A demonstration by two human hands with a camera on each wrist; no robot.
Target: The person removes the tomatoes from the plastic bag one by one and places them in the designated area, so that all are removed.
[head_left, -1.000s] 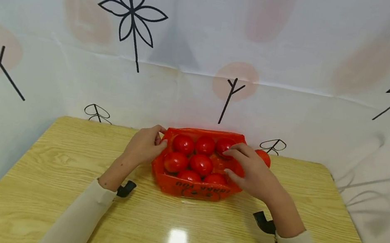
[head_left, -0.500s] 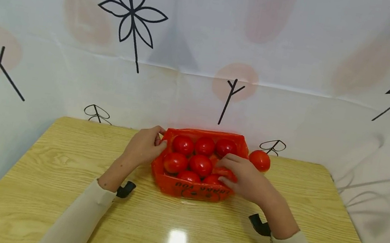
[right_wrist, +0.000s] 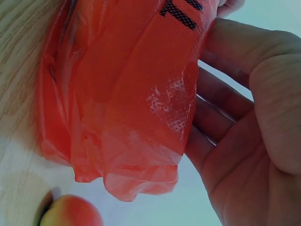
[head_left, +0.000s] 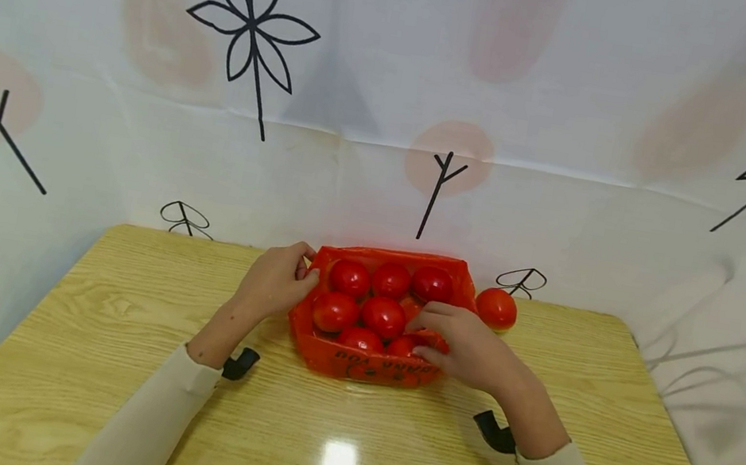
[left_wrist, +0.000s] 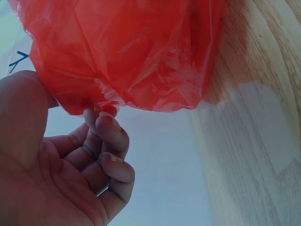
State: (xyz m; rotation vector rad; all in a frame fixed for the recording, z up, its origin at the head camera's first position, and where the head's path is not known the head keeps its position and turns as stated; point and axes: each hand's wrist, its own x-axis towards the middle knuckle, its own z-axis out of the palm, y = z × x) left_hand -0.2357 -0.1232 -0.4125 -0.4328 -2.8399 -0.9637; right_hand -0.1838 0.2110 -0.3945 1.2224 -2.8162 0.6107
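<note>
An open red plastic bag (head_left: 375, 365), printed with black lettering and a smiley, sits on the table with several shiny round red fruits (head_left: 384, 316) inside. My left hand (head_left: 275, 278) pinches the bag's left rim; in the left wrist view its thumb goes behind the film, and the other fingers are loosely curled. At the right side, my right hand (head_left: 467, 347) reaches over the rim, fingers and thumb spread around the front-right fruit (head_left: 402, 346), which they partly cover. In the right wrist view the bag's wall hides those fingertips.
One loose red fruit (head_left: 496, 309), yellowish on one side, lies on the table just right of the bag. The wooden table (head_left: 283, 444) ends at the back against a patterned white cloth (head_left: 366, 183). Black wrist mounts (head_left: 495, 432) stick out near both wrists.
My right hand has moved from the back-right fruit toward the front-right one, uncovering the loose fruit beside the bag. The front-right fruit has shifted slightly left. My left hand has stayed put.
</note>
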